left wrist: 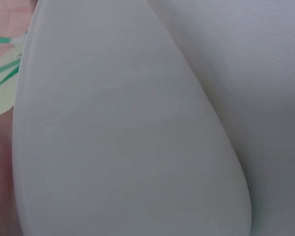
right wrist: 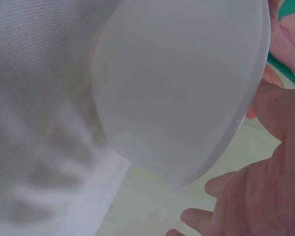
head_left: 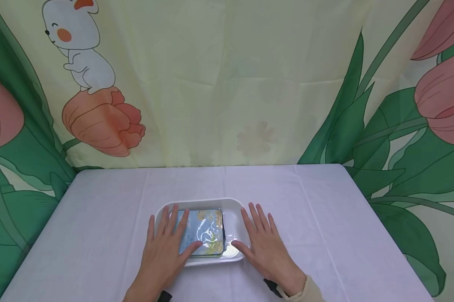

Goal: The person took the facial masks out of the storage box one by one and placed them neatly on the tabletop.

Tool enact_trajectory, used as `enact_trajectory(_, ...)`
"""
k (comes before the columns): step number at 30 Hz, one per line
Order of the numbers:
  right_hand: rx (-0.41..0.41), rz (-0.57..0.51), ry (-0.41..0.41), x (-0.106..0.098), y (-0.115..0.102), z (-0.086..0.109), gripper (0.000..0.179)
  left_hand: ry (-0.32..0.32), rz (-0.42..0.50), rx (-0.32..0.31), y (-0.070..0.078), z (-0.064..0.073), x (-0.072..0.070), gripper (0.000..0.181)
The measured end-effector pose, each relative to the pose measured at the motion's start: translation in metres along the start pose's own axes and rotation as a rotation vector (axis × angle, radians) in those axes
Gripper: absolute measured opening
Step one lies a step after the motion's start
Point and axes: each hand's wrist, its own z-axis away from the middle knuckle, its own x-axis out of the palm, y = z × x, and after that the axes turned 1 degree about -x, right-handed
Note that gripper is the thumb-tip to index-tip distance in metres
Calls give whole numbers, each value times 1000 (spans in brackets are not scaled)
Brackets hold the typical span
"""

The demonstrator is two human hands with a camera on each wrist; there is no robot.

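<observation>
A white, shallow tray with rounded corners rests on the cloth-covered table. Inside it lies a flat, squarish, light-blue item with a glossy printed picture on top and a dark edge at its right; its left part is hidden. My left hand, fingers straight and spread, overlaps the tray's left side, thumb over the blue item's lower edge. At the tray's right rim is my right hand, also spread, thumb pointing to the rim. The tray's outer wall fills much of the left wrist view. Fingers flank the rim in the right wrist view.
White cloth covers the table, with bare cloth on both sides of the tray. Behind the table's far edge hangs a printed curtain with a rabbit, tulips and leaves. Dark bands sit on both wrists.
</observation>
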Motion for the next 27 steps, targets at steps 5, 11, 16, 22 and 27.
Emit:
enact_trajectory(5, -7, 4, 0, 1, -1, -1, 82, 6, 7, -7, -2, 0, 0, 86)
enact_trajectory(11, -15, -13, -6, 1, -2, -2, 82, 26, 22, -10, -7, 2, -2, 85)
enact_trajectory(16, -26, -36, -6, 1, -4, -4, 83, -26, 31, -45, -10, 2, -5, 86)
enact_trajectory(22, -41, -30, -12, 2, -7, -7, 82, -56, 58, -67, -14, 4, -7, 86)
enact_trajectory(27, -29, -34, -40, 1, -12, -10, 83, -36, 75, -69, -18, 5, -8, 84)
